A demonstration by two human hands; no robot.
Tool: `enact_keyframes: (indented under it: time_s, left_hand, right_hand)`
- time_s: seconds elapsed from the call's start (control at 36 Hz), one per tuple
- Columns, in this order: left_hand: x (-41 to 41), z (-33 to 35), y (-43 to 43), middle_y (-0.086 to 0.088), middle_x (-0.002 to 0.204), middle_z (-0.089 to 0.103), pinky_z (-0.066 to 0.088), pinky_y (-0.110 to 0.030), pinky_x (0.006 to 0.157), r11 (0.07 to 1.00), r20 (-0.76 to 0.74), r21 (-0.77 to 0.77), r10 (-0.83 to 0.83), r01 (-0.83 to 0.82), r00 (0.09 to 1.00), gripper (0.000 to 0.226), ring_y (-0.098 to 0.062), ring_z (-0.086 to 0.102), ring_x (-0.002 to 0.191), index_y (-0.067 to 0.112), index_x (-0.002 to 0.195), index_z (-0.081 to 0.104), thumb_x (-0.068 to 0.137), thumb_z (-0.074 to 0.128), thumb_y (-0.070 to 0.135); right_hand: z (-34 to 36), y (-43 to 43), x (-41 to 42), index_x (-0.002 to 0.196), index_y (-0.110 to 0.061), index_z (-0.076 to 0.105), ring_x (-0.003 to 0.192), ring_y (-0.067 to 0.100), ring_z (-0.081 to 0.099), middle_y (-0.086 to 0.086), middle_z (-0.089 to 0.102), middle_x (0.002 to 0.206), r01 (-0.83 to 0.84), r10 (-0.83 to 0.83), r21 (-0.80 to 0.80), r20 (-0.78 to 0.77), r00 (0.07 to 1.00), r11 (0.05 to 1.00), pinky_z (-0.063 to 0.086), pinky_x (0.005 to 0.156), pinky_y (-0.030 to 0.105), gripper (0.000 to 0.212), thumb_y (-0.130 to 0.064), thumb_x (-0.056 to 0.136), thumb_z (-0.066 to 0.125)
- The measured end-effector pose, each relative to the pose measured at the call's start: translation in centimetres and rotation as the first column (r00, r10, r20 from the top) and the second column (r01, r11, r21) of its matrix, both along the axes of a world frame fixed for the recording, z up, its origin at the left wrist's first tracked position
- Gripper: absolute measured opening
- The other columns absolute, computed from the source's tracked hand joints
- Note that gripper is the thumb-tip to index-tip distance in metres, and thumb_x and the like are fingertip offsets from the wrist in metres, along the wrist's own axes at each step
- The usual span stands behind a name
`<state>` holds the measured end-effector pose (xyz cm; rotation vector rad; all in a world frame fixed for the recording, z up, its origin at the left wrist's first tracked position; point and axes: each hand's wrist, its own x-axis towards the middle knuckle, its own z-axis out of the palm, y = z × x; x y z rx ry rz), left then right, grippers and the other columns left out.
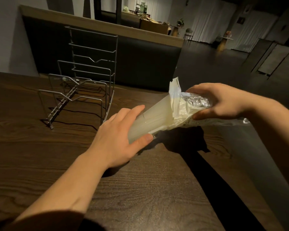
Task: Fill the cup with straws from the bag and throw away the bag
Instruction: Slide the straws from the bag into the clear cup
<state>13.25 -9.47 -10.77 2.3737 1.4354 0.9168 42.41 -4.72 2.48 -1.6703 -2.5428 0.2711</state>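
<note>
Straws point(150, 120) between left hand point(117, 135) fingers; right hand point(223, 100) grips bag point(188, 107)

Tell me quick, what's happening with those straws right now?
Left hand gripping the straws. Right hand holding the bag, bundle half out. No cup in sight. Wire rack stands clear, to the left.
</note>
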Motion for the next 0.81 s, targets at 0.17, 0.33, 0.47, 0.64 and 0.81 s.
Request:
enact_keyframes:
  time_s: [0.17,0.33,0.47,0.64,0.81]
  left_hand:
    - [0.7,0.1,-0.5,0.01,0.123,0.052,0.047,-0.047,0.091,0.998,0.093,0.009,0.056,-0.057,0.994,0.071,-0.017,0.054,0.111,0.038,0.141,0.037,0.08,0.041,0.073]
    - [1.4,0.2,-0.6,0.011,0.106,0.052,0.043,-0.04,0.083,0.984,0.163,0.01,0.174,-0.178,0.971,0.059,-0.015,0.053,0.096,0.034,0.118,0.05,0.074,0.044,0.072]
    - [1.7,0.3,-0.3,0.012,0.102,0.049,0.042,-0.039,0.081,0.963,0.228,-0.043,0.269,-0.267,0.936,0.054,-0.015,0.052,0.095,0.035,0.111,0.049,0.071,0.044,0.071]
    - [1.1,-0.3,0.0,0.011,0.108,0.049,0.04,-0.035,0.076,0.981,0.212,-0.02,0.194,-0.194,0.958,0.06,-0.014,0.052,0.096,0.033,0.122,0.049,0.078,0.038,0.073]
    - [0.2,-0.4,0.2,0.009,0.112,0.051,0.042,-0.036,0.077,0.988,0.253,-0.07,0.148,-0.135,0.956,0.069,-0.016,0.053,0.098,0.033,0.131,0.044,0.079,0.032,0.077]
  right_hand:
    - [1.2,-0.3,-1.0,0.138,-0.033,0.049,0.117,0.007,0.05,-0.015,0.053,0.127,-0.072,0.067,0.038,0.125,0.99,0.997,0.036,0.1,0.027,0.078,-0.043,0.069,0.084]
    - [2.3,-0.9,-2.6,0.138,-0.037,0.047,0.116,0.007,0.05,-0.016,0.052,0.127,-0.119,0.111,0.039,0.177,0.978,0.992,0.04,0.103,0.031,0.079,-0.048,0.068,0.082]
    - [2.5,-1.1,-3.7,0.136,-0.037,0.048,0.108,0.011,0.052,-0.013,0.053,0.118,-0.139,0.102,0.112,0.283,0.954,0.984,0.041,0.091,0.029,0.077,-0.055,0.068,0.08]
    - [2.6,-0.9,-5.3,0.137,-0.036,0.046,0.11,0.02,0.052,-0.011,0.046,0.111,-0.146,0.039,0.243,0.397,0.917,0.959,0.041,0.081,0.031,0.078,-0.059,0.07,0.077]
    - [2.6,-0.5,-5.7,0.137,-0.034,0.047,0.11,0.02,0.053,-0.005,0.054,0.121,-0.103,0.012,0.221,0.377,0.926,0.97,0.04,0.083,0.03,0.074,-0.056,0.074,0.077]
